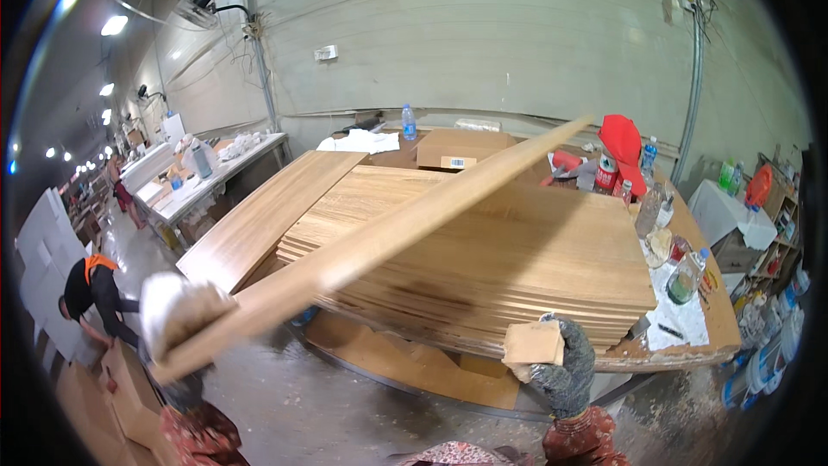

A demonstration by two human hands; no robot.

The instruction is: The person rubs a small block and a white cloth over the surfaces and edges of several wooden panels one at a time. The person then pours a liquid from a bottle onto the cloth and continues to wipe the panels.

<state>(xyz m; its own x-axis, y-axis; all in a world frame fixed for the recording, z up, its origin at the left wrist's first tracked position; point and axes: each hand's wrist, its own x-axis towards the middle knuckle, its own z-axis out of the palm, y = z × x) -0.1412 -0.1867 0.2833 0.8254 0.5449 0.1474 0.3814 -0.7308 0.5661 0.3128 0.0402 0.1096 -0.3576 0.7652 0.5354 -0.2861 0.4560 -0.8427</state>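
Note:
A long wooden board [405,216] slants up from lower left to upper right, above a stack of wood-grain panels [552,233]. My left hand [184,387], in a grey glove, grips the board's near end. White cloth-like material [179,309], smeared by motion, covers most of its fingers. My right hand [569,367], in a dark grey glove, is closed around a tan, squarish sanding block [533,343] beside the stack's front edge. The block is apart from the raised board. Another wide panel [272,216] lies angled against the stack's left side.
A cardboard box [466,148] and a water bottle [409,122] stand behind the stack. On the right are a red cap [623,147], bottles [687,276] and stained paper [677,328]. A co-worker [99,293] bends near cartons [134,393] at left.

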